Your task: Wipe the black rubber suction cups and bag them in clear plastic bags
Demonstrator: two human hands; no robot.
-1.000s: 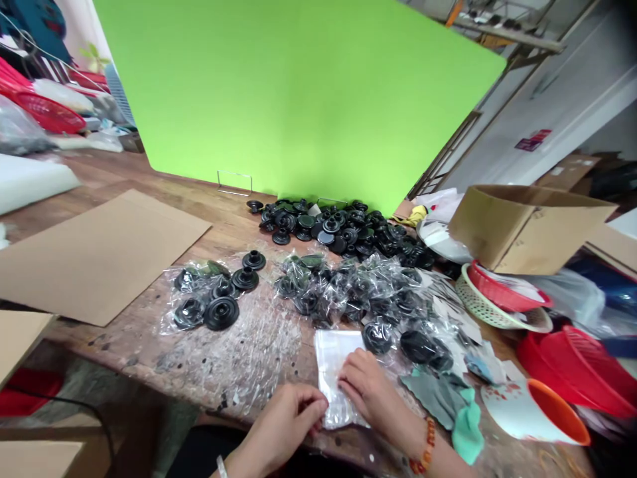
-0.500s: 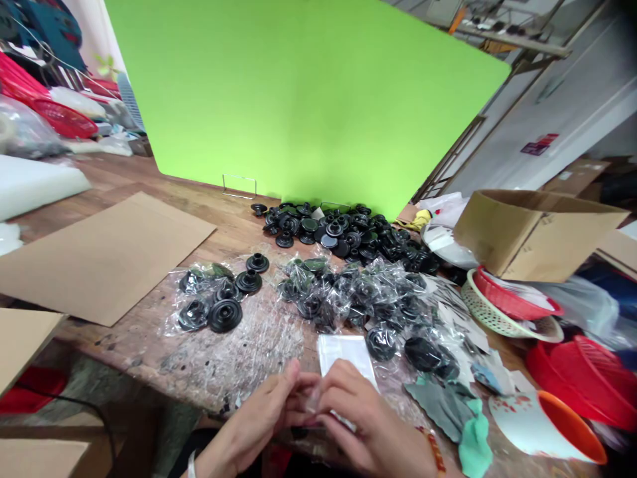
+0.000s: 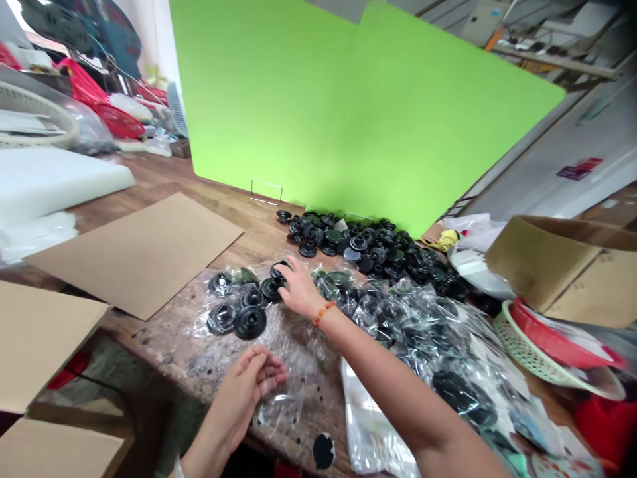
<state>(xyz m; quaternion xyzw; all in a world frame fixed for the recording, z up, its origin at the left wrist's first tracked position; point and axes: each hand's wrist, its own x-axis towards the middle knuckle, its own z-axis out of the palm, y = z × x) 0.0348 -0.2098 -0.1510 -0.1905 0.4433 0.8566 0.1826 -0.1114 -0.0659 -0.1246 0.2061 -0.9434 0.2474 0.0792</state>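
My right hand (image 3: 300,287) reaches over the table, its thumb and fingers closed around the edge of a black stepped disc with a raised hub (image 3: 279,269). Beside that disc lie another black disc (image 3: 271,289) and a larger one (image 3: 249,322). Left of them, several similar discs are wrapped in clear film (image 3: 221,317). Low in the middle, my left hand (image 3: 251,380) has curled fingers that hold a thin clear plastic bag (image 3: 284,406); its edges are hard to make out. A stack of clear bags (image 3: 365,425) lies under my right forearm.
A heap of loose black discs (image 3: 368,245) lies before the green board (image 3: 298,106). Several bagged discs (image 3: 398,309) cover the right side. Flat cardboard (image 3: 149,252) lies left, foam sheets (image 3: 60,192) behind it. An open carton (image 3: 562,265) and baskets (image 3: 547,365) stand right.
My hands were together at the table's front edge. The right has moved forward and left to the loose discs; the left has stayed low with the bag. The view has turned left.
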